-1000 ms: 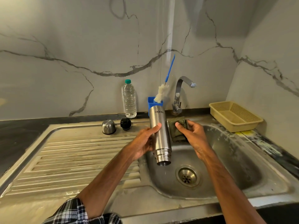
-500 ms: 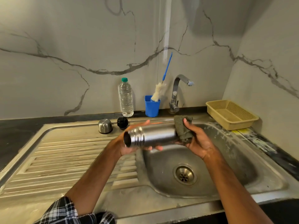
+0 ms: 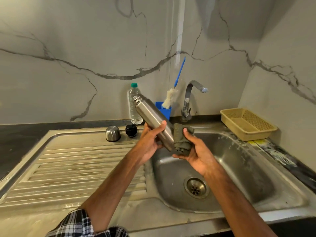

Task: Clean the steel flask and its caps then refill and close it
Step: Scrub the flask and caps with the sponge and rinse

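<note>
I stand at a steel sink (image 3: 239,161) set against a marble-look wall. My left hand (image 3: 150,139) grips the steel flask (image 3: 150,115) around its lower half, thumb laid over the top side. The flask is uncapped and tilted, its threaded open mouth pointing up and to the left, its base angled down to the right, held in the air above the back left corner of the basin. My right hand (image 3: 196,154) holds a folded dark green cloth (image 3: 181,141), fingers curled round it, and presses it against the flask's base end. The two hands are close together, one on either side of the flask.

On the ribbed draining board (image 3: 77,168) behind my left hand sit the flask's two caps, side by side: a domed steel cap (image 3: 112,133) and a smaller black cap (image 3: 131,130). Behind them stands a clear water bottle (image 3: 134,90) with a green lid. Beside it a blue cup (image 3: 165,111) holds a bottle brush (image 3: 168,100), next to the tap (image 3: 188,100). A yellow basket (image 3: 256,134) rests at the right.
</note>
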A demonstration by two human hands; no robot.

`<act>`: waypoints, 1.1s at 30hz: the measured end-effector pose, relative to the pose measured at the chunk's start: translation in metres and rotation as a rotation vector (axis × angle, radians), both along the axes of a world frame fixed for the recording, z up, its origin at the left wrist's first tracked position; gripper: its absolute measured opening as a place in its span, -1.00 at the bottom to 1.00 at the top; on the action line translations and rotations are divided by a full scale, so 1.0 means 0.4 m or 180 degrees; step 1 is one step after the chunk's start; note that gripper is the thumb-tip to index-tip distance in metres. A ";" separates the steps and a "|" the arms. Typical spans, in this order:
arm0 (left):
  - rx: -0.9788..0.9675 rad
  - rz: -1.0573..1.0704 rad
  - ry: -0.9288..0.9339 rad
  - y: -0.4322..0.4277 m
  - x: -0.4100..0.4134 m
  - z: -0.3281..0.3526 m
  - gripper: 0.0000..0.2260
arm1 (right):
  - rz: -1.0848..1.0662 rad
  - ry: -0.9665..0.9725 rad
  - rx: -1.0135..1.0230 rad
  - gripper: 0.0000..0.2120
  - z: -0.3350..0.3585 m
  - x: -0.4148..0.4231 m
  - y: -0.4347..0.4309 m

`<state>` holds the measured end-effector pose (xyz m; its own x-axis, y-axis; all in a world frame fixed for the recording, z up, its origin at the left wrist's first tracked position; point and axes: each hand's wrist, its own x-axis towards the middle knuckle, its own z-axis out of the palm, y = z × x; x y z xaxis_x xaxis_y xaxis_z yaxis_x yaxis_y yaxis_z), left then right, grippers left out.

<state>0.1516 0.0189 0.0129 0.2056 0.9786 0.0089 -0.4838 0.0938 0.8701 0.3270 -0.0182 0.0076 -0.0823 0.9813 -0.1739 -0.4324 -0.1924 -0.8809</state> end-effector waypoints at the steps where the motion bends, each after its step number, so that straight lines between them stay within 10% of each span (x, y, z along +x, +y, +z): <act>1: -0.0061 -0.0018 -0.0056 0.002 -0.011 0.007 -0.36 | 0.0027 0.0026 -0.0035 -0.60 0.005 0.010 0.000; 5: -0.0188 -0.0113 -0.0005 -0.021 -0.033 0.011 -0.35 | -0.0358 0.0056 0.0276 -0.69 0.033 0.062 0.002; 11: -0.0742 -0.0383 -0.0443 -0.077 -0.029 -0.066 -0.39 | -0.0923 -0.1497 0.1145 -0.77 0.011 0.023 -0.051; 22: -0.0676 -0.0339 -0.0210 -0.066 -0.064 -0.088 -0.33 | -0.0616 -0.3505 0.2751 -0.28 -0.053 0.001 -0.180; 33: -0.0833 -0.0429 -0.0266 -0.055 -0.055 -0.112 -0.48 | -0.0363 -0.3476 0.3495 -0.34 -0.105 -0.018 -0.180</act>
